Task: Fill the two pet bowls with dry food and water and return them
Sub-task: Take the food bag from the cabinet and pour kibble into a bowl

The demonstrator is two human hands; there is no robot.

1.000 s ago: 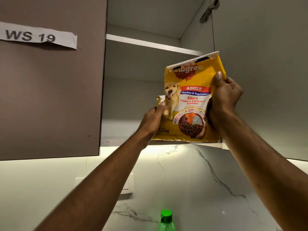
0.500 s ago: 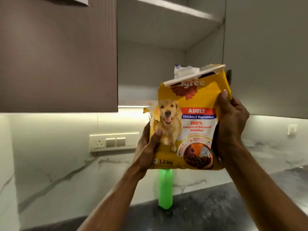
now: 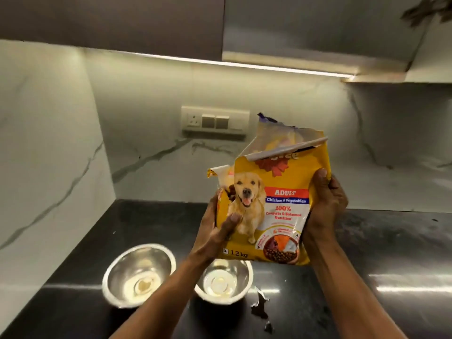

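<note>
A yellow dog food bag point(image 3: 281, 204) with a torn-open top is upright in the air above the dark counter point(image 3: 379, 253). My left hand point(image 3: 215, 231) grips its lower left edge, thumb on the front. My right hand point(image 3: 322, 204) grips its right side. Two steel bowls stand on the counter below: one point(image 3: 138, 274) at the left, fully seen, and one point(image 3: 225, 281) partly hidden behind my left forearm and the bag. Both bowls look empty.
A marble wall with a switch panel point(image 3: 215, 122) rises behind the counter, and another marble wall closes the left side. Upper cabinets point(image 3: 318, 28) hang overhead with a light strip beneath. A small puddle point(image 3: 260, 307) lies on the counter right of the bowls.
Both hands have brought the bag down from the open cabinet shelf to above the counter. The view has tilted down, so the bowls now show and the green bottle is gone from sight.
</note>
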